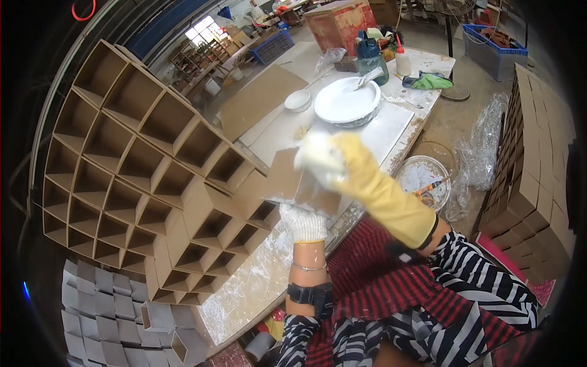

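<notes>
My left hand (pixel 304 224), in a white knitted glove, holds a small brown cardboard box (pixel 284 174) over the worktable (pixel 235 287). Its fingers are hidden by the box. My right hand (pixel 343 162) wears a long yellow rubber glove and is blurred by motion. Closed in it is a white pad (pixel 315 153), which overlaps the top of the box; whether they touch I cannot tell. Beyond the hands, a round basin (pixel 342 109) of white paste-like liquid has a brush (pixel 369 77) lying at its rim. A small white bowl (pixel 298 100) sits to its left.
Stacked open brown boxes (pixel 143 153) rise at the left above grey-white boxes (pixel 98 312). More brown boxes (pixel 532 183) stand at the right. A bucket (pixel 426 177), clear plastic wrap (pixel 483 153), a dark bottle (pixel 371 58) and a green cloth (pixel 431 81) are about the table.
</notes>
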### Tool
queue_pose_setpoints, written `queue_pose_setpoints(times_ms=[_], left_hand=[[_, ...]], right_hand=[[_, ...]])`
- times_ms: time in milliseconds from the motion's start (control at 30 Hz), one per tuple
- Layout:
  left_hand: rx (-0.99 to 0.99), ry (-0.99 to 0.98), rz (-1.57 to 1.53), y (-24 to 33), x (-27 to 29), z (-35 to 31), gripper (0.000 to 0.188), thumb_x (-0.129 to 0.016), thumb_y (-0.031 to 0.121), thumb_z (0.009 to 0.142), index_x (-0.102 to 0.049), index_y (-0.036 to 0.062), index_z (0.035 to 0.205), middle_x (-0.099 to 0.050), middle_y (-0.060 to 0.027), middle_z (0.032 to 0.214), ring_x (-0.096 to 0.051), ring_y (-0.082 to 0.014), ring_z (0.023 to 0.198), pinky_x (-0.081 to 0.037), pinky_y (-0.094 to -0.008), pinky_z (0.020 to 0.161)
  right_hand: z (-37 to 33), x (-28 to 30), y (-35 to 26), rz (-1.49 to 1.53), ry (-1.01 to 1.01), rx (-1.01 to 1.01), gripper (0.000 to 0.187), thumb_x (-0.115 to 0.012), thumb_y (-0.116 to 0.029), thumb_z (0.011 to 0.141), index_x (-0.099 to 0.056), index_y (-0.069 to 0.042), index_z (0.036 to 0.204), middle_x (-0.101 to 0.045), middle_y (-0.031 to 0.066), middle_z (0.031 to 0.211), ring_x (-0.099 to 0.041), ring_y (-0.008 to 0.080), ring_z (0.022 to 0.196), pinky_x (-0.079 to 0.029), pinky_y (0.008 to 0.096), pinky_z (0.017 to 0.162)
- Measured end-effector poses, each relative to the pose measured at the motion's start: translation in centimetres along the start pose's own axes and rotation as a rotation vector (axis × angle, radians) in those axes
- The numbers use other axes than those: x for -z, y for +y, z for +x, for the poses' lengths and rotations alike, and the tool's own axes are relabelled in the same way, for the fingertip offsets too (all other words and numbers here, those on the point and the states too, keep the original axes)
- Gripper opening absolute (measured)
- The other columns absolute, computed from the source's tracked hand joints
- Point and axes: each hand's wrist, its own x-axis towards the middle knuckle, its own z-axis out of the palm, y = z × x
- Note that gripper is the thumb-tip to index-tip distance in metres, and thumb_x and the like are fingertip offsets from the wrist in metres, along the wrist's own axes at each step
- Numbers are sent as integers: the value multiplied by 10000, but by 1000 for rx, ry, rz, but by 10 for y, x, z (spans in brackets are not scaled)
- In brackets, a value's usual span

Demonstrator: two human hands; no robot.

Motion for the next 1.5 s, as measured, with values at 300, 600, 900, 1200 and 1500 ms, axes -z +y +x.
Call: queue_pose_setpoints(times_ms=[300,600,900,1200,1500], left_hand=[[-78,-283,151,-4,21,14,507,-366,398,944,-463,27,1276,-489,-162,1280,-470,-291,1183,-384,-427,1002],[-122,-209,15,19,19,6,447,-376,312,945,-478,14,1262,-519,-150,1273,-496,-322,1175,-414,-447,996],[-96,-838,-5,16,90,55,416,-366,325,957,-484,35,1229,-556,-122,1176,-547,-272,1070,-461,-411,923],[-97,-310,-75,35,16,1,470,-308,389,983,-466,52,1271,-544,-119,1225,-571,-291,1046,-493,-418,890],[36,-501,-207,30,45,18,532,-344,415,953,-429,43,1323,-472,-134,1330,-485,-321,1178,-385,-455,1019]], right_hand=[[14,-5,0,-72,2,304,484,-733,-121,644,-597,-94,1108,-603,128,980,-566,304,909,-469,382,816],[30,18,-8,139,-161,-82,608,-722,-57,631,-552,-104,1213,-573,118,1116,-529,304,1045,-427,369,939],[19,5,-74,-186,-684,165,462,-747,-190,647,-575,-73,1059,-606,131,959,-591,349,900,-481,421,820],[36,26,-35,-146,-383,58,426,-741,-186,661,-606,-104,1056,-616,157,991,-611,324,891,-502,407,774],[36,19,-41,-328,-572,-92,568,-749,-132,614,-566,-55,1146,-582,173,1085,-565,341,1022,-453,389,911]])
